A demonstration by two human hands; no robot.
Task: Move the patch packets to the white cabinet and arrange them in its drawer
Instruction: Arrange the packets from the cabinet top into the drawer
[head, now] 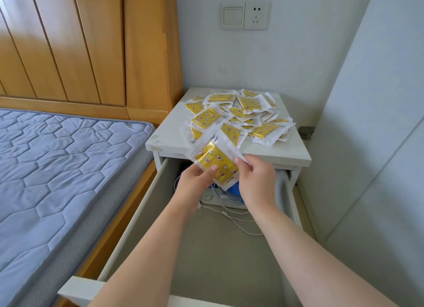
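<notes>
A small stack of yellow patch packets [215, 162] in clear wrappers is held above the open drawer [146, 199] of the white cabinet [169, 134]. My left hand [195, 183] pinches the stack's lower left edge with the thumb on top. On the right side my right hand [257, 178] pinches it between thumb and fingers. Several more yellow packets lie in a loose pile [238, 114] on the cabinet top behind.
The drawer holds white cables [231, 212], a white flat device [213, 197] and something blue [235, 189] at its back; its front floor is bare. A bed with a grey-blue mattress [57, 169] stands left. White walls close the right side.
</notes>
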